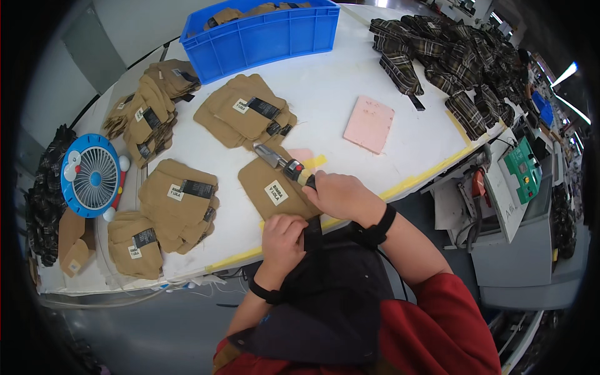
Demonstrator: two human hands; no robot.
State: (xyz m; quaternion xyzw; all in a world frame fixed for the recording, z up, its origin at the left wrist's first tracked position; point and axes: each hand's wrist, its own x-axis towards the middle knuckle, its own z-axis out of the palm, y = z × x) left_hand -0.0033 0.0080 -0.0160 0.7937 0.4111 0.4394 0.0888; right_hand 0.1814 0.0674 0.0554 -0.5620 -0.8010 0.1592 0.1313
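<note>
My right hand [345,195] is closed around the black handle of a small hand iron [270,155]. Its metal tip lies over the far edge of a tan fabric piece [255,186] with a white label [275,192]. At the near edge of that piece, the curled fingers of my left hand [283,239] grip the cloth next to a black label strip [313,232]. Just beyond the iron is a stack of tan pieces [222,115] with white and black labels.
More tan stacks [164,203] lie left, beside a blue fan [95,178]. A blue crate [262,37] stands at the back. A pink pad [369,124] sits right of centre; dark plaid pieces [459,56] are heaped at far right. Yellow tape [412,181] edges the white table.
</note>
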